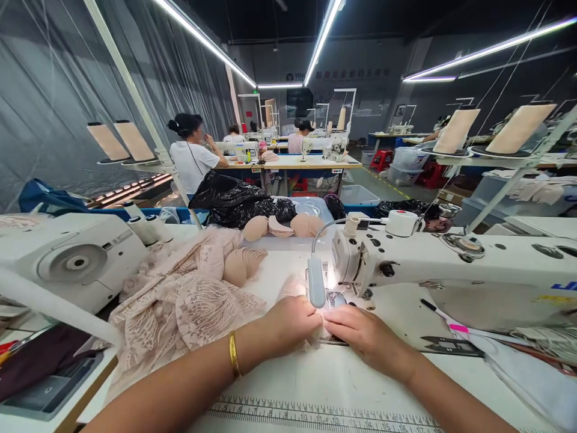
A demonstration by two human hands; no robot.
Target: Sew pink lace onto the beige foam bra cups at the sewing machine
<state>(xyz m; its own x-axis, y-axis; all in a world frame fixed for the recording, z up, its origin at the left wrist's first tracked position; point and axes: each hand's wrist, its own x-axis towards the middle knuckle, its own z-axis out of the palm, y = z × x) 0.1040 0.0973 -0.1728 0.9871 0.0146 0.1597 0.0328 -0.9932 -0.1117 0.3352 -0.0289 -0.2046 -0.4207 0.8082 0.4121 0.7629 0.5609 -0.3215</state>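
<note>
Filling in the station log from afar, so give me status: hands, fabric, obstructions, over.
Left hand and right hand pinching pale fabric. Lamp head blocks some view. Black snips off to the right.

We count four peach thread cones (pixel 520 129) up close, two nearby sewing machines (pixel 478 270), one gooseneck lamp (pixel 317 282), one pair of thread snips (pixel 453 345), one gold bangle (pixel 233 355), our two hands (pixel 291 325)

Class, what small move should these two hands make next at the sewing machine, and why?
Perhaps ease the fabric slightly toward the machine: the left hand and right hand meet on it, close by the lit needle area.
</note>
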